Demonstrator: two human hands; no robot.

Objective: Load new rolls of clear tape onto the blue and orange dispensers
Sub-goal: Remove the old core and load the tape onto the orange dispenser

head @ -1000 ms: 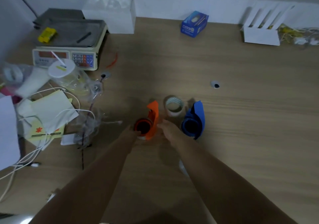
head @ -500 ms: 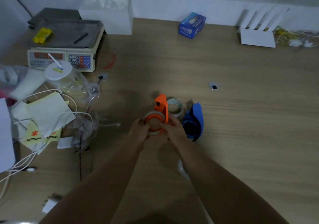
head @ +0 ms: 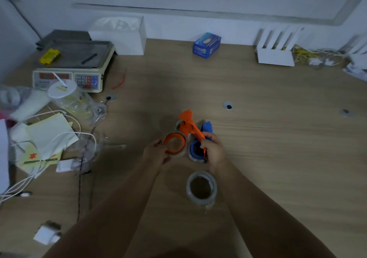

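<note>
I hold the orange dispenser (head: 188, 127) lifted over the wooden table (head: 278, 138). My left hand (head: 156, 154) grips its round core, which has a clear tape roll (head: 174, 144) around it. My right hand (head: 214, 152) pinches the dispenser's handle end. The blue dispenser (head: 206, 128) stands on the table just behind my right hand, partly hidden by it. A second clear tape roll (head: 201, 187) sits on the table between my forearms. A further roll (head: 178, 123) peeks out behind the orange dispenser.
A weighing scale (head: 69, 67), a lidded plastic cup (head: 62, 90), papers and white cables (head: 49, 138) crowd the left side. A white plug (head: 46, 235) lies near left. Along the back stand a white box (head: 119, 35), a blue box (head: 206, 45) and a white rack (head: 275, 49).
Both hands closed on the orange dispenser and lifted it off the table, tilting its ring toward me. The roll between my forearms has come into full view.
</note>
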